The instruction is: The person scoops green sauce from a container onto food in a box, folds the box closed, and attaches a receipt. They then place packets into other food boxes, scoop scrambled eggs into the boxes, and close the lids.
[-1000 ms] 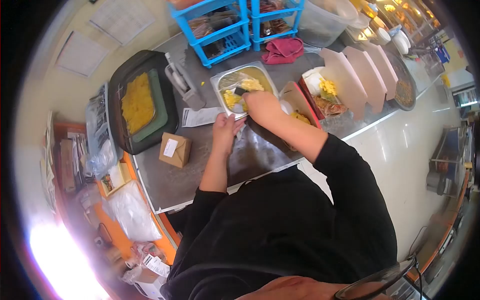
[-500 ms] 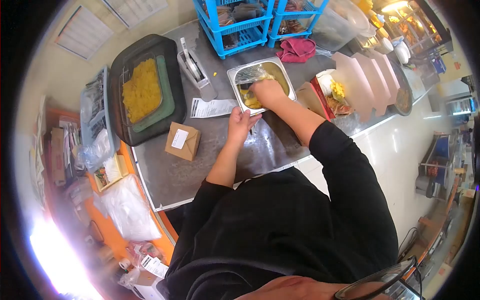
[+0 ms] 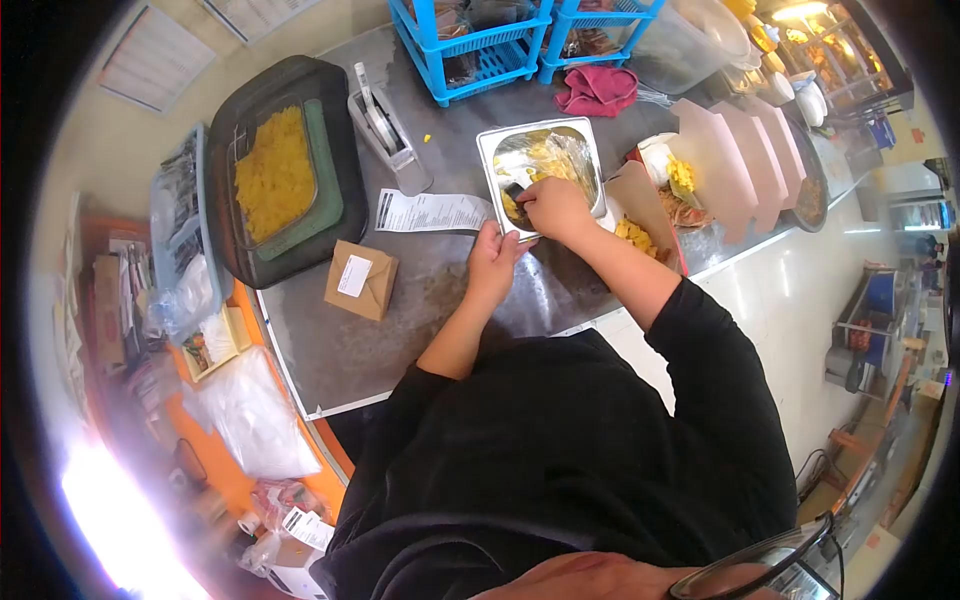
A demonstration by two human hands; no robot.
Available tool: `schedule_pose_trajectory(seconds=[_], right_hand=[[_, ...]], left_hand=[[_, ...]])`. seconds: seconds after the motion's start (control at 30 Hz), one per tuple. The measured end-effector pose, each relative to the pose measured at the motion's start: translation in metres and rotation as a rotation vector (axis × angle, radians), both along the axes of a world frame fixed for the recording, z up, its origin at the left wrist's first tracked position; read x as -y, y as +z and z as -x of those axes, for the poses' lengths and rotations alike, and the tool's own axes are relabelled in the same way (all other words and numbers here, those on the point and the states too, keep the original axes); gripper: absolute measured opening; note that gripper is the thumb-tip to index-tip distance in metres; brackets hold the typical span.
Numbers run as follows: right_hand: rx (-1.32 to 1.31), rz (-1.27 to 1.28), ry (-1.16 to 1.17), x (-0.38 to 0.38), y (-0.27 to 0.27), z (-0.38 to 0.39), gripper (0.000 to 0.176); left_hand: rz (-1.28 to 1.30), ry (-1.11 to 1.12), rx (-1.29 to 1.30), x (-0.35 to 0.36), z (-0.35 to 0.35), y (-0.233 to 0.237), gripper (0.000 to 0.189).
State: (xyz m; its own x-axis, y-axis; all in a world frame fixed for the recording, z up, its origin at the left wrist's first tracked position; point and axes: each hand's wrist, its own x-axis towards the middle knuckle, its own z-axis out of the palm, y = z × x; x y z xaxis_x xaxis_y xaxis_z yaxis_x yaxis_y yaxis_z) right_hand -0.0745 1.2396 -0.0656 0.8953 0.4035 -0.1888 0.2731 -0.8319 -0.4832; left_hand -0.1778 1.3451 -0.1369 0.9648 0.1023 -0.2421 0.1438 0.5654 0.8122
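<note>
A steel food pan (image 3: 487, 165) holds yellow food (image 3: 562, 160) partly covered by crumpled clear film. At its near left corner, my left hand (image 3: 493, 265) has the rim between thumb and fingers. My right hand (image 3: 556, 208) is over the pan, closed around a dark-handled utensil (image 3: 514, 190) whose lower end is hidden in the food. Just right of the pan stands an open takeaway box (image 3: 640, 195) with more yellow pieces, a white cup and other food inside. A printed receipt (image 3: 430, 212) lies left of the pan.
A closed brown box (image 3: 360, 280) with a label sits at the left. Beyond it are a tape dispenser (image 3: 405, 165) and a black tray (image 3: 345, 200) bearing a dish of yellow food. Blue racks (image 3: 480, 70) and a red cloth (image 3: 597, 92) are at the back.
The pan has moved right, closer to the takeaway box, with both my hands. My right hand has shifted toward the pan's near side, and more of the dark utensil and the box's yellow pieces show.
</note>
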Motion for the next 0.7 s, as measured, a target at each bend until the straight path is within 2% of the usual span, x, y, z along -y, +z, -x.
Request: schedule_pose_trajectory(seconds=[0.17, 0.27, 0.37, 0.53, 0.7], right_hand=[[-0.251, -0.333, -0.150, 0.009, -0.028, -0.014, 0.021], [-0.587, -0.545, -0.444, 0.018, 0.003, -0.016, 0.020], [-0.600, -0.657, -0.556, 0.027, 0.012, -0.017, 0.022], [-0.690, -0.841, -0.526, 0.059, 0.024, -0.023, 0.023], [-0.723, -1.067, -0.518, 0.119, 0.067, -0.035, 0.025]], left_hand=[[-0.055, -0.037, 0.023, -0.004, -0.009, 0.010, 0.017], [-0.055, -0.005, -0.029, -0.007, -0.014, 0.016, 0.017], [-0.021, 0.045, -0.102, -0.007, -0.015, 0.022, 0.017], [0.002, 0.159, -0.146, -0.005, -0.015, 0.024, 0.017], [-0.065, 0.278, -0.187, 0.001, -0.019, 0.036, 0.021]])
